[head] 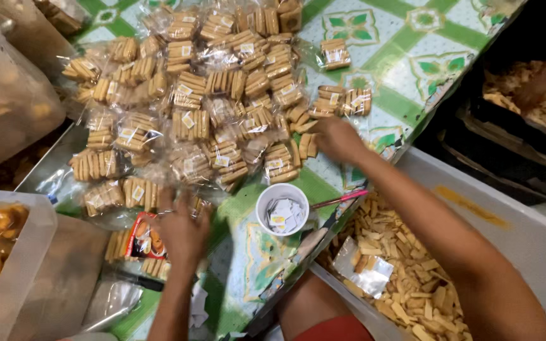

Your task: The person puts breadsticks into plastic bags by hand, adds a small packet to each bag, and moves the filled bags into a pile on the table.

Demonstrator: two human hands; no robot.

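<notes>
Clear packets of biscuit sticks heaped on the patterned bench, right hand closed on one packet at the heap's edge, left hand laid flat, grip wide, white cup between the hands.

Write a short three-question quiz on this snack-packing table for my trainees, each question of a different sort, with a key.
1. True or false: the white cup holds small paper slips.
2. Multiple choice: the right hand rests at
A. the edge of the pile of clear biscuit packets
B. the pink pen
C. the bin of loose biscuit sticks
3. Fill in: the left hand lies over a packet with a ____ and orange printed label.

Key
1. True.
2. A.
3. Red.
</notes>
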